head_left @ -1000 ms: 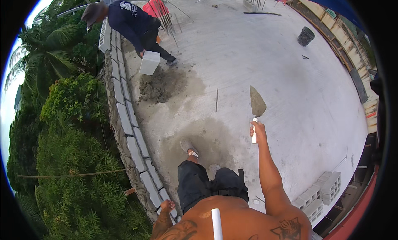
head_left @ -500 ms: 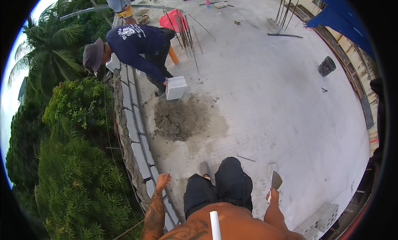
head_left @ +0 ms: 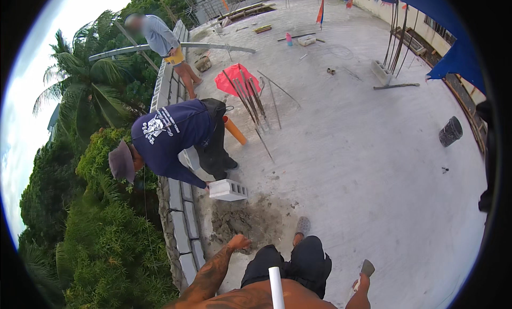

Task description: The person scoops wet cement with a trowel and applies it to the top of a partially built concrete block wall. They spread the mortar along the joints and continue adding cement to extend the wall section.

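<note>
At the lower middle of the frame, the mortar pile (head_left: 242,223) lies on the concrete roof slab (head_left: 362,165), and the left hand (head_left: 238,242) rests at its near edge, fingers curled; whether they grip mortar I cannot tell. At the lower right, the right hand (head_left: 358,284) clasps a trowel (head_left: 367,268). Just above the pile, a co-worker in a dark blue shirt (head_left: 170,135) holds a grey concrete block (head_left: 228,190) beside the low block wall (head_left: 184,229).

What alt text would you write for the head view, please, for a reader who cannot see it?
On a concrete rooftop, the person's left hand reaches toward a mortar pile while the right hand holds a trowel. A co-worker bends over a grey block beside the low block wall.
</note>
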Demonstrator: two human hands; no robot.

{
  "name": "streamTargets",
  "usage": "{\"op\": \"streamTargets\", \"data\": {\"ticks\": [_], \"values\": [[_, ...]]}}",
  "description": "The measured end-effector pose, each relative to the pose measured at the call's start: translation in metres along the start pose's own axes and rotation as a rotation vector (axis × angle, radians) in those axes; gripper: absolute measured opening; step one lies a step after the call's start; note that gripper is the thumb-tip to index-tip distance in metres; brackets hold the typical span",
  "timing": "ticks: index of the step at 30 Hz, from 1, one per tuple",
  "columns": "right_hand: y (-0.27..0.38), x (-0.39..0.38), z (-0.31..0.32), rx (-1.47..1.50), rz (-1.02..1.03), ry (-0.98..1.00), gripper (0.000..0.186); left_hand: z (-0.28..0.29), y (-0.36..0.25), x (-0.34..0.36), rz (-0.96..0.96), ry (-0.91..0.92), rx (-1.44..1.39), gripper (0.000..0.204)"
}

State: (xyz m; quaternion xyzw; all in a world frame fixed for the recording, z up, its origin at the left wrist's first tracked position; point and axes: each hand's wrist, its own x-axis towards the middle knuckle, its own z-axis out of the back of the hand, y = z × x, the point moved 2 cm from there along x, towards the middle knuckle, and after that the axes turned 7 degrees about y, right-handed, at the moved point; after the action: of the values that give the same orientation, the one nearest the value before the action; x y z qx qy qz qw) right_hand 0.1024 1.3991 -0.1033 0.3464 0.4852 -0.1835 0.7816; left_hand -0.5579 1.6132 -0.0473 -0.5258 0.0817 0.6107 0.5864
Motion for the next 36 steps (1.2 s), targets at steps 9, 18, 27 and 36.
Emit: {"op": "streamTargets", "data": {"ticks": [9,18,27,36], "values": [[0.407,-0.06,-0.32,-0.767,0.571,0.41,0.029,0.111,-0.131,0.157,-0.048,-0.311,-0.233,0.052],[0.552,-0.005,-0.453,-0.692,0.338,0.331,0.028,0.319,-0.286,0.426,-0.079,-0.032,0.148,0.051],[0.602,0.081,-0.525,-0.62,-0.016,0.168,0.028,0.533,-0.418,0.628,-0.177,-0.158,-0.091,0.048],[0.907,0.112,-0.693,-0.801,0.052,0.222,0.027,0.509,-0.377,0.706,0.513,-0.211,-0.601,0.038]]}}
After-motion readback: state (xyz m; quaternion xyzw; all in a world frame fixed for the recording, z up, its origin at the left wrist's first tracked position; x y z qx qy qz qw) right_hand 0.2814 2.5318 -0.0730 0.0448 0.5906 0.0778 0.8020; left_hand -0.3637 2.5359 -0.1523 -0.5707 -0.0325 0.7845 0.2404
